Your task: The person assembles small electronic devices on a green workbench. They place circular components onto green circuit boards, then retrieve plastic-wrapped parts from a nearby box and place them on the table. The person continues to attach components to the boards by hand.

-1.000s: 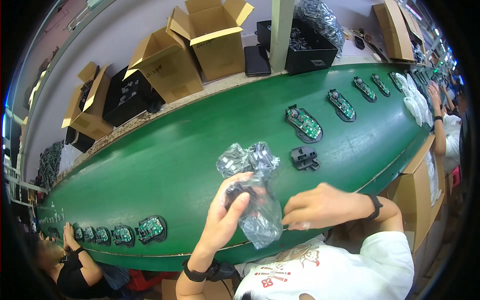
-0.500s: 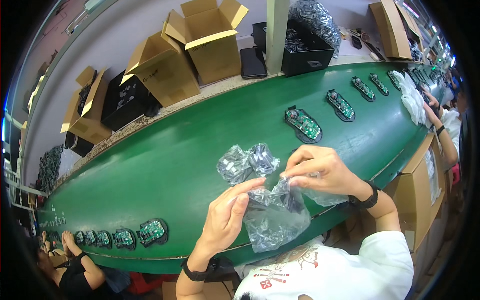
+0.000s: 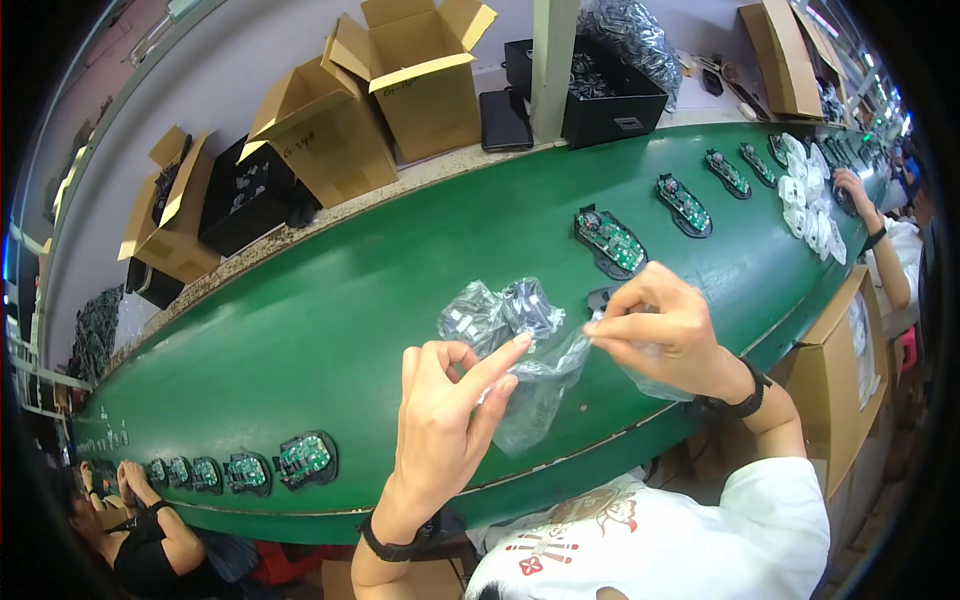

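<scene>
My right hand (image 3: 665, 330) pinches the edge of a clear plastic bag (image 3: 545, 390) between thumb and fingertips. The bag hangs limp and crumpled over the green surface, between my two hands. At its other side is my left hand (image 3: 440, 420), with index finger and thumb apart and their tips against the film. Just beyond lie two clear bags (image 3: 475, 312) with dark and pale parts inside. A small black piece (image 3: 600, 300) shows beside my right fingers. More clear plastic (image 3: 655, 380) lies beneath that hand, partly hidden.
Green circuit boards in black housings (image 3: 610, 240) line the green table (image 3: 330, 310) towards the far right; several more (image 3: 305, 460) sit at left. Open cartons (image 3: 425, 100) and black bins (image 3: 615, 105) stand on the back ledge. Co-workers' hands (image 3: 855, 190) and white bags (image 3: 810, 205) are at right.
My left hand has risen, and the bag has drawn up between my hands. My right hand has shifted slightly right and up. At far right, the white bags now lie spread on the table.
</scene>
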### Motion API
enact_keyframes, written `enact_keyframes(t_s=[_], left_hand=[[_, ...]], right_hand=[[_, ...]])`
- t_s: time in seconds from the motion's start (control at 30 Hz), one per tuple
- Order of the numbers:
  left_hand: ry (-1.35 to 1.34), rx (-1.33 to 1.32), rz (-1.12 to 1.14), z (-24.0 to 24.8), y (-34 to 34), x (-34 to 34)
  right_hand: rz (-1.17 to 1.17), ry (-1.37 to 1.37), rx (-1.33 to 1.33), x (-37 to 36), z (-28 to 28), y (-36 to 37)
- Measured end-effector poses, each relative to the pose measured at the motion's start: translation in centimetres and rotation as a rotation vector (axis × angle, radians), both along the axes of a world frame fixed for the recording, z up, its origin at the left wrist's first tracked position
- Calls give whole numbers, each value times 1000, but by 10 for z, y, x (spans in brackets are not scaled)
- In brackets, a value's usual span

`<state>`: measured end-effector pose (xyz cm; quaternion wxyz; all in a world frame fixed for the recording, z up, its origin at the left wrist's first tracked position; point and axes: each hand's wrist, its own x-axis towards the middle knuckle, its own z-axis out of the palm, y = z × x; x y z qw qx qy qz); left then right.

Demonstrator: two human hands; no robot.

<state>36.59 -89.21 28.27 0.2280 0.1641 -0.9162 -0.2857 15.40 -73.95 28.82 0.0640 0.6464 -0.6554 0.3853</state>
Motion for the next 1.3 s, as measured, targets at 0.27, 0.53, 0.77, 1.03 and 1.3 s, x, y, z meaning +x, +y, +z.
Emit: enact_keyframes(t_s=[0.27, 0.53, 0.77, 1.03, 1.3], left_hand=[[69, 489, -162, -11, 13, -14], [-6, 647, 10, -5, -8, 18], [-30, 658, 0, -7, -4, 28], [-51, 703, 40, -17, -15, 44], [256, 386, -105, -30, 14, 5]], right_hand=[[109, -644, 8, 20, -21, -18], [-221, -387, 465, -20, -14, -48], [-143, 250, 738, -8, -66, -79], [-269, -139, 610, -27, -28, -70], [93, -318, 348, 46, 7, -54]])
